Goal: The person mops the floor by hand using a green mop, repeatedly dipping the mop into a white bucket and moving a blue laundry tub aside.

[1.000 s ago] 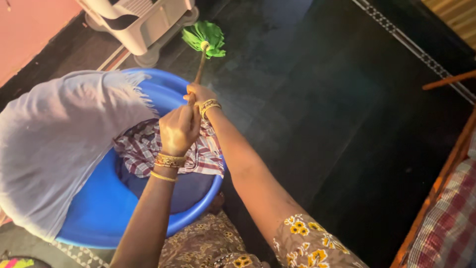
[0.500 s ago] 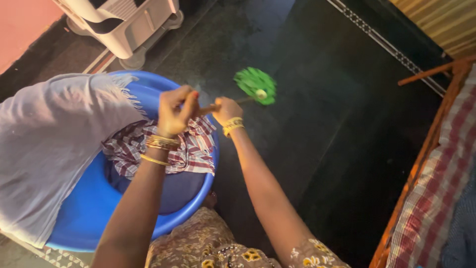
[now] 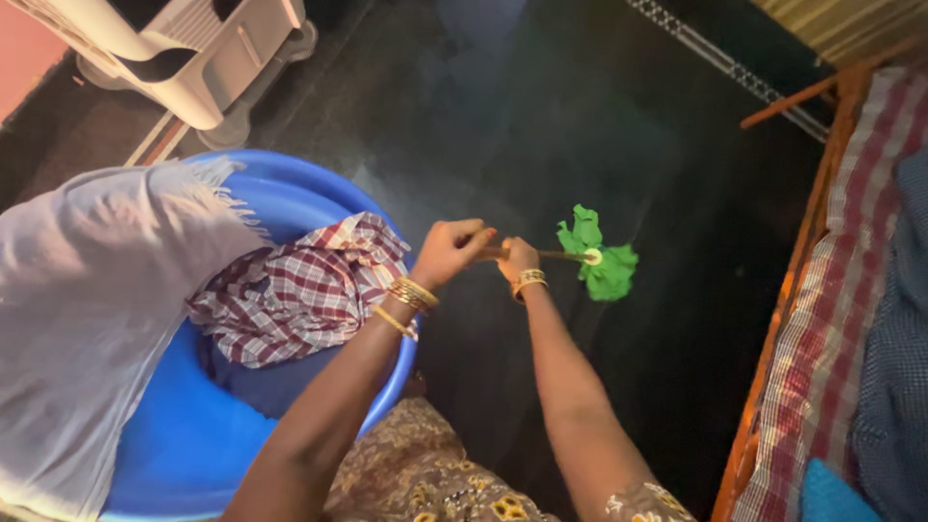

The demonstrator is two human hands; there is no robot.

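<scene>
Dark, glossy floor (image 3: 599, 116) fills most of the view, with a patterned strip running across the top right corner.

Both hands grip a thin wooden mop handle (image 3: 541, 254) held low over the floor. Left hand (image 3: 452, 249): fingers curled shut around the handle's near end, gold bangles at the wrist. Right hand (image 3: 519, 259): closed on the handle just beyond the left, almost touching it, one bangle at the wrist. Handle runs roughly level toward the right of the frame.

Green mop head (image 3: 599, 263) sits at the far end of the handle, its cloth strips bunched around a pale hub, over the dark floor between the tub and the cot. Whether the strips touch the floor cannot be told.

Blue plastic tub (image 3: 319, 198) stands at left, close to the person's knees. Red-and-white checked cloth (image 3: 300, 290) lies bunched inside it, spilling toward the rim near the left wrist. Pale grey fringed cloth (image 3: 87, 309) drapes over the tub's left side.

White wheeled appliance (image 3: 184, 53) stands at top left, beyond the tub. Wooden-framed cot (image 3: 783, 358) with checked bedding (image 3: 851, 319) runs along the right edge. Floral-print dress (image 3: 416, 474) shows at bottom centre.
</scene>
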